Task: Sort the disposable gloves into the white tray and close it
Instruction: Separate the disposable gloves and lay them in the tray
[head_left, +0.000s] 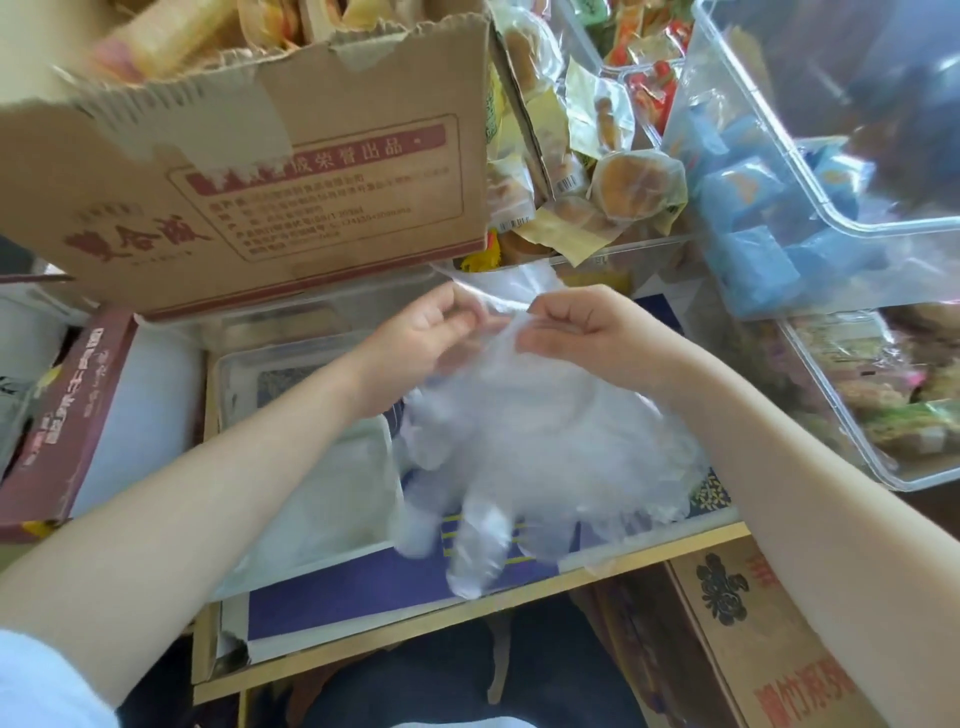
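Above the tray: both hands lift a bunch of clear gloves (524, 457), cuffs up, fingers dangling.
Left hand (426, 332): fingers curled, pinching the glove cuffs.
Right hand (582, 327): fingers curled, pinching the same cuffs, just beside the left.
Tray (332, 499): white, open, below and left of the gloves.
Behind the tray: torn carton (249, 171).
Right of the tray: clear bins (779, 218) of wrapped snacks.

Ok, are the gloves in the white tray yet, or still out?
Still out. Both the left hand and right hand pinch the clear gloves up in the air, beside the white tray.
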